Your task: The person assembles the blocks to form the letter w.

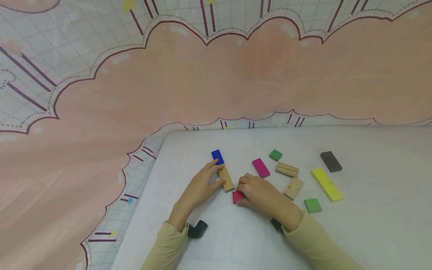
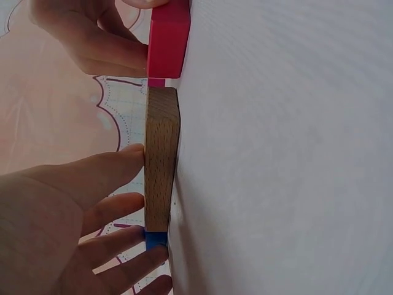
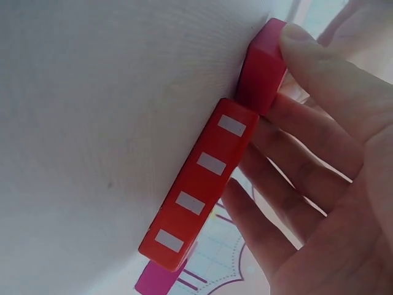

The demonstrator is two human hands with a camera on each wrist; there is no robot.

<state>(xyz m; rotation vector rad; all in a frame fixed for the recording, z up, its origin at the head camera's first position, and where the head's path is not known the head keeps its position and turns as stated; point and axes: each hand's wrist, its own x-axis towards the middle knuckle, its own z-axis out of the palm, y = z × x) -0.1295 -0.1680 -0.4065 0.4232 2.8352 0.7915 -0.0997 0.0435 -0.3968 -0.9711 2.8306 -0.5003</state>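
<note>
My right hand (image 1: 258, 191) pinches a small red block (image 1: 237, 197) between thumb and fingers, just above or on the white table. In the right wrist view, a longer red block with white rectangles (image 3: 199, 184) lies right beside it, under the other fingers; the hand hides it in the head view. My left hand (image 1: 202, 183) rests with extended fingers on a plain wooden block (image 1: 226, 179) and a blue block (image 1: 217, 156), which lie end to end. Its thumb touches the wooden block's side in the left wrist view.
Right of the hands lie a magenta block (image 1: 261, 167), green blocks (image 1: 275, 155) (image 1: 312, 205), a grooved wooden block (image 1: 287, 169), another wooden block (image 1: 293, 188), a yellow block (image 1: 326, 184) and a dark block (image 1: 331, 161). A patterned cloth (image 1: 202, 82) hangs behind the table (image 1: 381, 210).
</note>
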